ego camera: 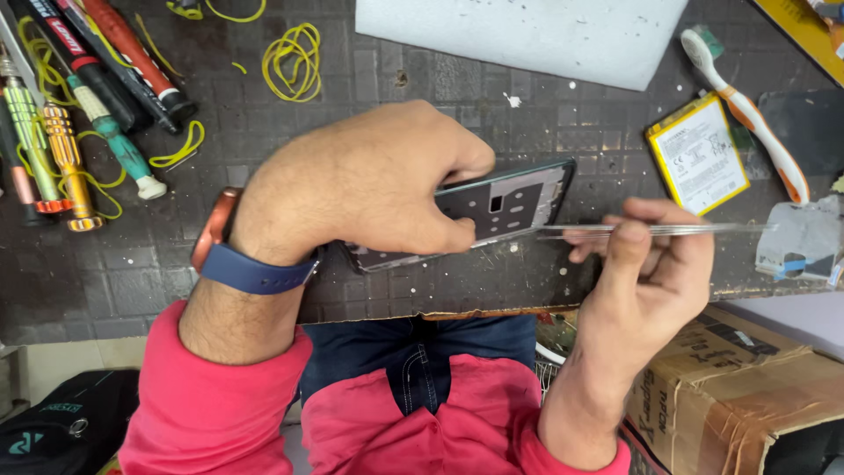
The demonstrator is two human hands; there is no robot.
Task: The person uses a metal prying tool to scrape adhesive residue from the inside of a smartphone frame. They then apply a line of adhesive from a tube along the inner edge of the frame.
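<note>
The phone frame [505, 207], a dark shell with the back off and a few cutouts showing, sits tilted just above the near edge of the work mat [264, 264], gripped in the left hand [369, 180] with fingers curled over its top edge and the thumb clamped on the face. The right hand [646, 255] has its fingers pinched together on a pair of thin metal tweezers [651, 230], tips pointing at the right end of the frame and almost touching it. Risky bit, as far as one can judge: those tips are sharp and the frame is only held by one end in mid-air, so a slip could scratch the inside or jab a part, and a loose grip could drop it off the mat's edge into the lap. Further out there's a yellow-edged battery [697, 154], a toothbrush [747, 110] with an orange handle, screwdrivers [79, 97] at the far left, yellow rubber bands [294, 57], a white foam sheet [527, 31] and a cardboard box [730, 378] below the bench.
</note>
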